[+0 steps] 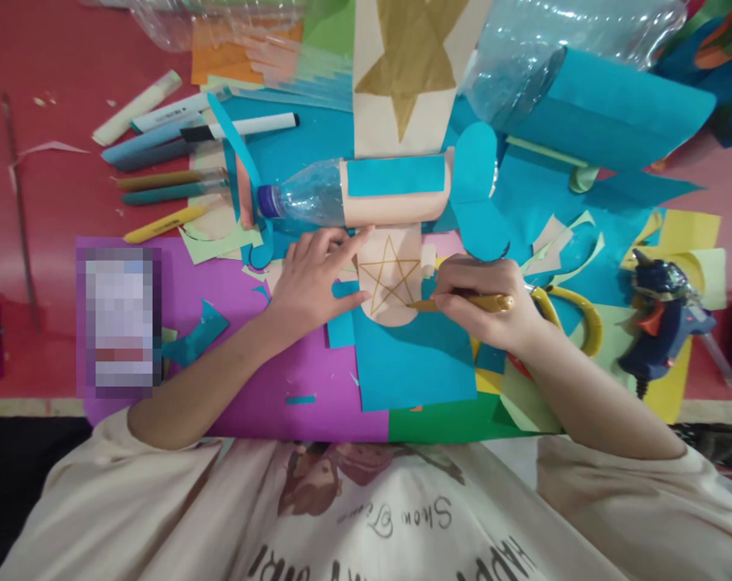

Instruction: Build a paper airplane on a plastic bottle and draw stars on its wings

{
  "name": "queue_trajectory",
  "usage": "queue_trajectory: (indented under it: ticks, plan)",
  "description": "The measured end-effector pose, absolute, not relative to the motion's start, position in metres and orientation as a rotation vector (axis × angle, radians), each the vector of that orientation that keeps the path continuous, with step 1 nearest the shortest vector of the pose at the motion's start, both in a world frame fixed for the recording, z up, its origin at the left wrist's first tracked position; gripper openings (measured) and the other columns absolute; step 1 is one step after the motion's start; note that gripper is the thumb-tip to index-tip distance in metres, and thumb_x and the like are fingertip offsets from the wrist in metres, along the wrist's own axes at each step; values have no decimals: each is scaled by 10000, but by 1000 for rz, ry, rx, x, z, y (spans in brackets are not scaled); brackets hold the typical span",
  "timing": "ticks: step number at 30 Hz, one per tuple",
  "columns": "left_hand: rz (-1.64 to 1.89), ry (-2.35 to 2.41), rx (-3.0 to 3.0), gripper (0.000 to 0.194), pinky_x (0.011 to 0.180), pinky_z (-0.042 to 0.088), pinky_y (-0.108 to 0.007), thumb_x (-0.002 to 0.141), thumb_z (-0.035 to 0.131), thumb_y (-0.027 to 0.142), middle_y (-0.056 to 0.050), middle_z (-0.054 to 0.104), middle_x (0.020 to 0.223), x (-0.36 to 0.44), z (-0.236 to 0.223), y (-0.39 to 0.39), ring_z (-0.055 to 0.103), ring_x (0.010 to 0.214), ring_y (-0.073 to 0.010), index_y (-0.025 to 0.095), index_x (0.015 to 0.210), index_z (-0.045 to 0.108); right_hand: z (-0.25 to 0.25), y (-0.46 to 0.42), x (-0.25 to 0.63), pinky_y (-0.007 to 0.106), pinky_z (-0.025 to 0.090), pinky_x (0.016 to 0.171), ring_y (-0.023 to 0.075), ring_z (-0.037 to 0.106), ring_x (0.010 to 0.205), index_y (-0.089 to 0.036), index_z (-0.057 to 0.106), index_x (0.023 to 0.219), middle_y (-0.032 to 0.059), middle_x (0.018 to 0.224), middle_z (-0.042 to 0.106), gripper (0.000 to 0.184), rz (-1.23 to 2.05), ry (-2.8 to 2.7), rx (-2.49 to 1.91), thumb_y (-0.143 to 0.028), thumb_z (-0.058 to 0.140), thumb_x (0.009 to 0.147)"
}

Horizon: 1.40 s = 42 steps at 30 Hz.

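Observation:
In my right hand is a gold marker, its tip at the lower right point of a star drawn in outline. That star lies on a pale peach paper piece with a rounded lower end. Fingers spread, my left hand rests at the paper's left edge, thumb and fingertips touching it. Beneath is a blue paper sheet. Just above lies a plastic bottle on its side, with a purple cap, wrapped in peach paper and a blue strip. A larger peach sheet with a filled gold star extends behind it.
Several markers lie at the left. Yellow-handled scissors are partly under my right wrist. A glue gun sits at the far right. Blue-wrapped clear plastic lies at the upper right. Paper scraps surround the work; a blurred rectangle is at left.

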<state>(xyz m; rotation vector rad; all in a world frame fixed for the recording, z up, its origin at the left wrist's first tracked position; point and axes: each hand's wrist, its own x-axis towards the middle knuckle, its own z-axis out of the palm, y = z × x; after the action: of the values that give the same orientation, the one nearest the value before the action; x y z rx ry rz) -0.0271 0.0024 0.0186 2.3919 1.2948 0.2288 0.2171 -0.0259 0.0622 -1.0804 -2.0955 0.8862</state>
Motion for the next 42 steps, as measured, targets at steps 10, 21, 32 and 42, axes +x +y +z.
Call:
queue_trajectory:
  ticks: [10, 21, 32, 42]
  plan:
    - [254, 1279, 2399, 736, 920, 364, -416, 886, 516, 634, -89, 505, 1231, -29, 16, 3, 452, 1105, -285, 280, 1511, 351, 61, -27, 219, 287, 408, 501, 120, 424, 462, -227, 375, 532, -19, 483, 442, 272, 906, -2067, -1109, -97, 486, 744]
    - [225, 1296, 2409, 773, 917, 347, -404, 860, 625, 539, -90, 494, 1242, -29, 16, 2, 445, 1119, -290, 291, 1523, 317, 61, -31, 220, 271, 419, 444, 124, 514, 442, -211, 597, 554, -13, 496, 578, 240, 1039, -1704, -1285, -148, 538, 778]
    - [289, 1281, 2469, 732, 879, 358, -383, 924, 447, 655, -103, 533, 1219, -27, 16, -1, 477, 1095, -279, 241, 1518, 346, 48, -41, 205, 296, 597, 738, 182, 729, 825, -204, 727, 924, 52, 932, 773, 133, 1134, -1762, -1253, -301, 657, 866]
    - [338, 1256, 2470, 762, 884, 357, -379, 901, 464, 688, -88, 534, 1208, -29, 17, -1, 483, 1077, -266, 267, 1522, 334, 42, -41, 200, 255, 582, 652, 165, 724, 735, -189, 682, 881, 35, 828, 763, 63, 1008, -1841, -1253, -228, 638, 858]
